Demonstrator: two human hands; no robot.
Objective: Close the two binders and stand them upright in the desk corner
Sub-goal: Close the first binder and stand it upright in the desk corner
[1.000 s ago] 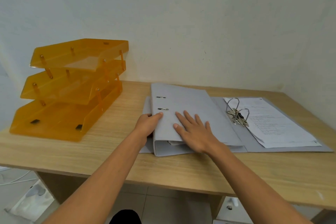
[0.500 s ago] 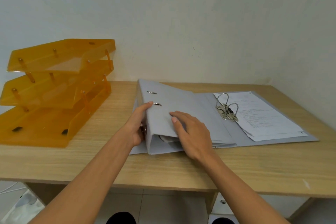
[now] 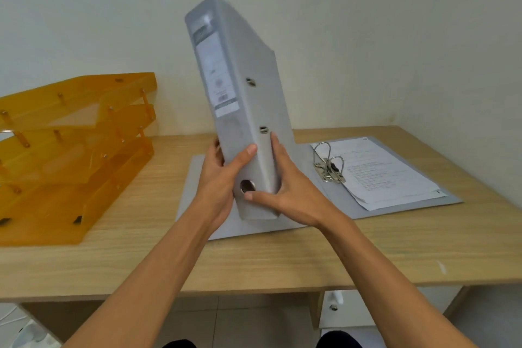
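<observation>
A closed grey binder (image 3: 243, 87) is held nearly upright in the air above the desk, its labelled spine facing me and its top tilted to the left. My left hand (image 3: 223, 178) grips the lower spine from the left, thumb across it. My right hand (image 3: 293, 192) holds the lower right side, thumb by the spine's finger hole. Under it a second grey binder (image 3: 395, 206) lies open flat on the desk, with its metal ring clip (image 3: 329, 164) standing up and white printed sheets (image 3: 387, 169) on its right half.
An orange three-tier letter tray (image 3: 73, 147) stands on the left of the wooden desk (image 3: 254, 260). White walls meet in a corner at the back right (image 3: 401, 118). Floor and a drawer unit show below the desk's front edge.
The closed binder lay flat on top of the open one; both hands have lifted it and tipped it up on end. The view has shifted right.
</observation>
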